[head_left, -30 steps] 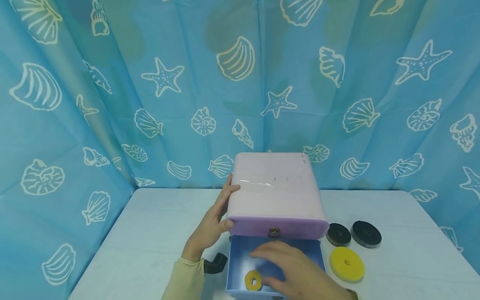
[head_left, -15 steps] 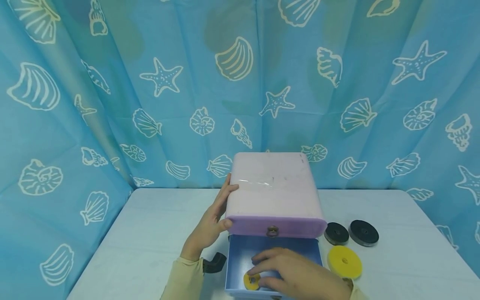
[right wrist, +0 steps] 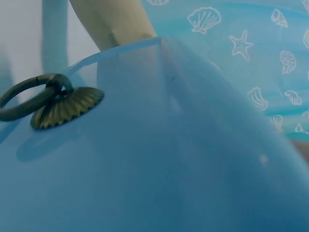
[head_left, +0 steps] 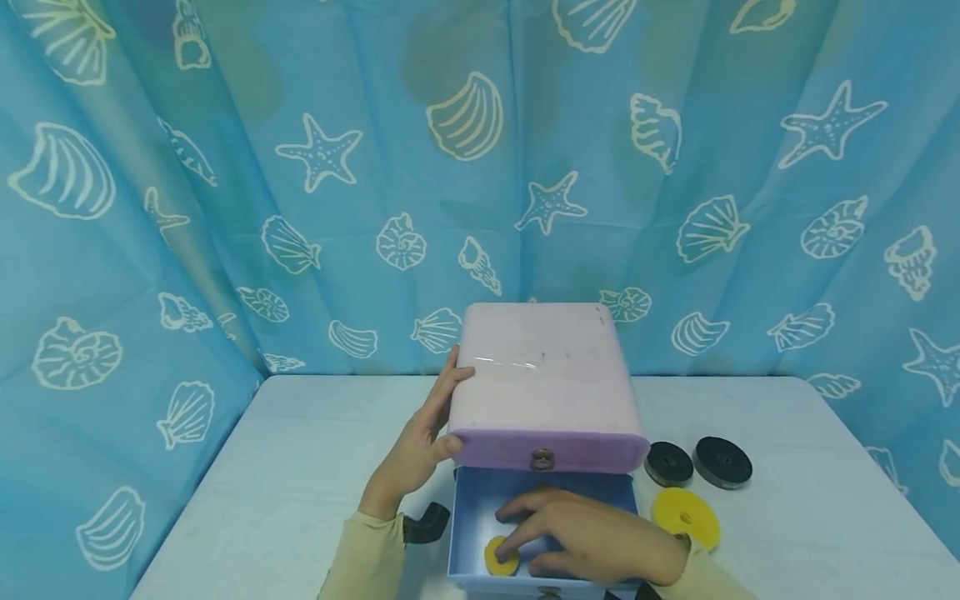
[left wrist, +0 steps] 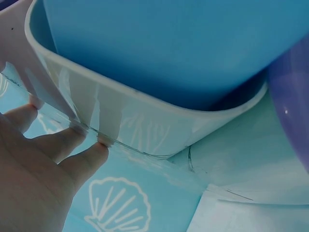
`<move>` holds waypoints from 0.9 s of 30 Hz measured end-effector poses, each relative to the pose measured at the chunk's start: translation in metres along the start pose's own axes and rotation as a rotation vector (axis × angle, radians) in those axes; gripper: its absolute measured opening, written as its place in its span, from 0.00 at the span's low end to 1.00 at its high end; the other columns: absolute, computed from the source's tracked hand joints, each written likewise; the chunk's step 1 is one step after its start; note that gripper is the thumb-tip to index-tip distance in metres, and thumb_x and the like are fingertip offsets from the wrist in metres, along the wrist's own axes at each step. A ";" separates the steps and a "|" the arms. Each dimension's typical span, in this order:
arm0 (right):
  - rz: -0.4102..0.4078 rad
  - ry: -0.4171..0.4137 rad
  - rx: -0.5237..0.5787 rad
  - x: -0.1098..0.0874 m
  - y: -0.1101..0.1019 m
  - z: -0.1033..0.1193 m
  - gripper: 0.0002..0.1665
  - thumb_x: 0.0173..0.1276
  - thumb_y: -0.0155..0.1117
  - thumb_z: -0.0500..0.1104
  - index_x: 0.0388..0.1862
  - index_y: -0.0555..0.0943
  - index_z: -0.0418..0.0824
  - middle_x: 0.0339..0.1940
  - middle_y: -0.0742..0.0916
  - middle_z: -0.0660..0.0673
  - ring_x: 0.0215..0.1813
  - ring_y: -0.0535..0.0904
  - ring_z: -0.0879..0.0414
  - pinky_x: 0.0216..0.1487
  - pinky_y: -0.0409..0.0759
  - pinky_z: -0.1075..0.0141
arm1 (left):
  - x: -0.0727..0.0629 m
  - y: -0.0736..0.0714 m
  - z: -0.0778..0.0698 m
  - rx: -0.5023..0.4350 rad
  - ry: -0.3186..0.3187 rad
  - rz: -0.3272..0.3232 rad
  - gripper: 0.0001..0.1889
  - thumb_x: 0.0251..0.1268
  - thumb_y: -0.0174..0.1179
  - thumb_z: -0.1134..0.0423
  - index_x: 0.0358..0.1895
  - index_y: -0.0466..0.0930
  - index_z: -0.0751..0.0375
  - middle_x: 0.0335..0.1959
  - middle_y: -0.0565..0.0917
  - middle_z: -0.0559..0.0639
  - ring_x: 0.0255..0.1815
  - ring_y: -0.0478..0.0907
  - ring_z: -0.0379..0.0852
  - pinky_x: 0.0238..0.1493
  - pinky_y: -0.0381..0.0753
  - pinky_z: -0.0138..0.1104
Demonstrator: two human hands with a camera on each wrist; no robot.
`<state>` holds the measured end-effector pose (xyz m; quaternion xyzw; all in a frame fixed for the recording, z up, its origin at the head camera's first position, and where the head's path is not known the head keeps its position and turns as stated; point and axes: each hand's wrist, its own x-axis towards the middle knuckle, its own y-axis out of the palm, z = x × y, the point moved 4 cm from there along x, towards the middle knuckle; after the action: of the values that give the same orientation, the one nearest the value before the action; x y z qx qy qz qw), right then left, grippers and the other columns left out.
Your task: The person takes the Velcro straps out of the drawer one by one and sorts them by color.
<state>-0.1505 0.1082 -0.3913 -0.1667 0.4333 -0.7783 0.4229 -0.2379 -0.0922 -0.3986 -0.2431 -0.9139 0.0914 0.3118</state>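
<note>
A small cabinet with a pale pink top (head_left: pixel 543 367) and purple upper drawer front stands on the table. Below, a blue drawer (head_left: pixel 468 508) is pulled out. Inside it lies a small yellow ring-shaped roll (head_left: pixel 495 562). My right hand (head_left: pixel 588 533) reaches into this drawer, an index fingertip on the roll and the thumb apart from it. In the right wrist view the drawer front (right wrist: pixel 145 145) and its metal ring pull (right wrist: pixel 63 104) fill most of the picture. My left hand (head_left: pixel 412 454) rests against the cabinet's left side, fingers (left wrist: pixel 87 162) extended.
Right of the cabinet lie two black rolls, the nearer one (head_left: pixel 669 464) and the farther one (head_left: pixel 722 462), and a larger yellow roll (head_left: pixel 686 517). A white-covered table (head_left: pixel 315 467) bears everything. Behind hangs a blue shell-patterned curtain (head_left: pixel 345 275).
My right hand has come down and slightly left, its index fingertip now on the small yellow roll. The left hand stays on the cabinet's side.
</note>
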 end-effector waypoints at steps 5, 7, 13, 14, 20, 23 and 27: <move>-0.002 0.019 0.002 0.001 0.000 -0.001 0.17 0.68 0.70 0.47 0.54 0.86 0.63 0.65 0.80 0.58 0.66 0.75 0.58 0.66 0.74 0.51 | 0.001 0.000 0.000 -0.009 -0.002 -0.001 0.45 0.67 0.50 0.27 0.80 0.54 0.48 0.84 0.35 0.45 0.82 0.36 0.58 0.69 0.49 0.70; -0.005 0.040 0.005 0.002 0.001 -0.001 0.16 0.66 0.71 0.47 0.52 0.87 0.63 0.64 0.81 0.59 0.65 0.75 0.59 0.66 0.74 0.51 | 0.001 0.000 0.000 -0.013 -0.002 0.003 0.45 0.67 0.50 0.27 0.80 0.53 0.48 0.84 0.35 0.45 0.82 0.35 0.58 0.69 0.49 0.70; -0.038 0.100 -0.025 0.003 0.002 -0.003 0.16 0.57 0.78 0.43 0.42 0.87 0.62 0.55 0.82 0.63 0.58 0.77 0.63 0.64 0.77 0.55 | 0.000 0.000 0.000 -0.019 -0.004 0.002 0.45 0.68 0.50 0.28 0.80 0.53 0.48 0.84 0.35 0.45 0.82 0.34 0.56 0.70 0.48 0.69; -0.043 0.102 -0.033 0.003 0.002 -0.003 0.17 0.56 0.79 0.42 0.40 0.87 0.62 0.54 0.82 0.63 0.56 0.77 0.64 0.63 0.77 0.56 | 0.000 0.000 0.000 -0.019 -0.006 0.000 0.45 0.67 0.50 0.28 0.80 0.54 0.47 0.84 0.35 0.45 0.82 0.34 0.56 0.70 0.48 0.69; -0.070 0.068 -0.008 0.005 0.002 -0.002 0.14 0.56 0.79 0.40 0.37 0.87 0.58 0.42 0.83 0.69 0.48 0.77 0.71 0.58 0.79 0.64 | -0.001 0.000 0.001 -0.011 -0.002 -0.002 0.45 0.68 0.50 0.28 0.80 0.54 0.49 0.84 0.35 0.46 0.82 0.34 0.56 0.70 0.48 0.70; -0.077 0.053 0.026 0.005 0.003 -0.003 0.13 0.57 0.78 0.40 0.38 0.87 0.57 0.38 0.84 0.70 0.44 0.78 0.72 0.55 0.79 0.66 | -0.001 -0.001 0.002 -0.006 0.002 -0.002 0.45 0.68 0.50 0.28 0.80 0.54 0.49 0.84 0.36 0.47 0.82 0.34 0.56 0.69 0.48 0.70; -0.081 0.063 0.047 0.004 0.003 -0.004 0.12 0.58 0.78 0.41 0.38 0.87 0.57 0.38 0.84 0.70 0.43 0.77 0.72 0.54 0.79 0.66 | -0.001 0.000 0.001 -0.008 -0.004 -0.002 0.45 0.68 0.50 0.28 0.80 0.54 0.48 0.84 0.36 0.45 0.82 0.35 0.55 0.70 0.48 0.69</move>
<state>-0.1536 0.1066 -0.3966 -0.1495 0.4209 -0.8096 0.3807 -0.2380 -0.0924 -0.3995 -0.2432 -0.9152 0.0877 0.3092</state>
